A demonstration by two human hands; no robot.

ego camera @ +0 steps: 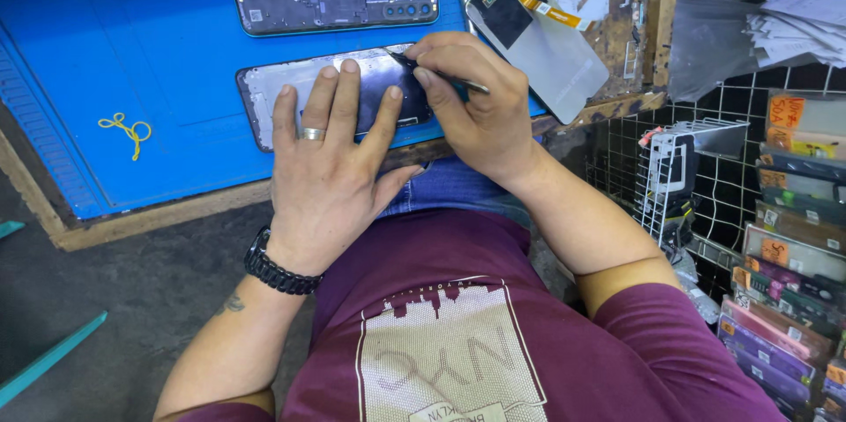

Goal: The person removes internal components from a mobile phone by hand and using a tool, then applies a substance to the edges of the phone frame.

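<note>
Left hand [328, 171] flat, palm down, fingers [328, 92] spread and straight, ring on one, watch at wrist. Right hand [471, 105] curled in a pinch beside it, wrist bent, forearm angling in from the right.

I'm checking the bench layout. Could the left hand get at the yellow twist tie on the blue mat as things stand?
Probably yes. The left hand lies flat on the opened phone, and the yellow twist tie sits on the blue mat off to its left, with only bare mat between them.

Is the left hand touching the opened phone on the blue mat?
Touching: the head view shows the left hand pressing its fingers flat on the opened phone.
</note>
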